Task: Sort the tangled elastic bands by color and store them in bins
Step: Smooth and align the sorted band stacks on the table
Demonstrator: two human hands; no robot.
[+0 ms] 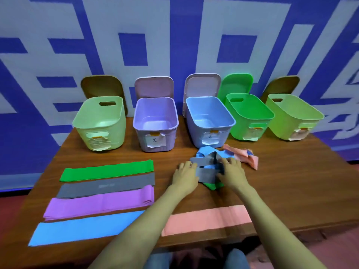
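A tangle of bands lies at the table's middle right: a grey band (206,172), a blue one (206,151), a pink one (246,156) and a green bit (213,185) underneath. My left hand (185,176) and my right hand (232,172) both grip the grey band in the tangle. Flat sorted bands lie to the left: green (106,172), grey (106,187), purple (99,204), blue (85,228). A pink flat band (207,219) lies near the front edge between my arms.
Five open bins stand in a row at the back: pale green (100,123), lilac (155,123), light blue (208,121), bright green (249,117), pale green (293,117). Their lids lean on the wall behind. The wooden table (291,191) ends close at the front.
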